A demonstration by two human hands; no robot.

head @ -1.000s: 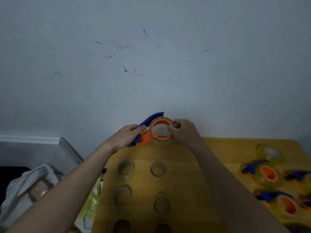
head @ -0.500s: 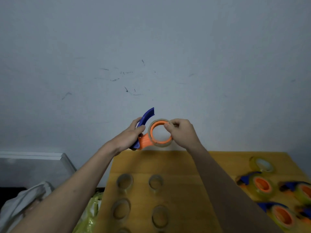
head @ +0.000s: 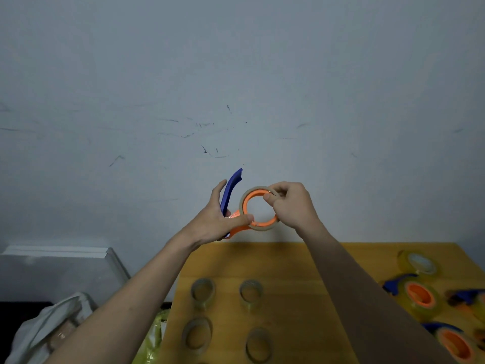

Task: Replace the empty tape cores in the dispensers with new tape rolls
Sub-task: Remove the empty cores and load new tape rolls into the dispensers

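Above the surface's (head: 288, 261) far edge, the left hand (head: 214, 222) grips the light, rigid dispenser (head: 237, 206) while the right hand (head: 291, 204) pinches its thin, probably crushable core (head: 258, 228) by the rim.

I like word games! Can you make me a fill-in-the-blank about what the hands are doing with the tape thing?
1. The left hand holds the dispenser by its ____ end.
2. The right hand pinches the thin core around the ____ ring.
3. The loose tape rolls stand on the ____ table.

Missing words: handle; orange; wooden
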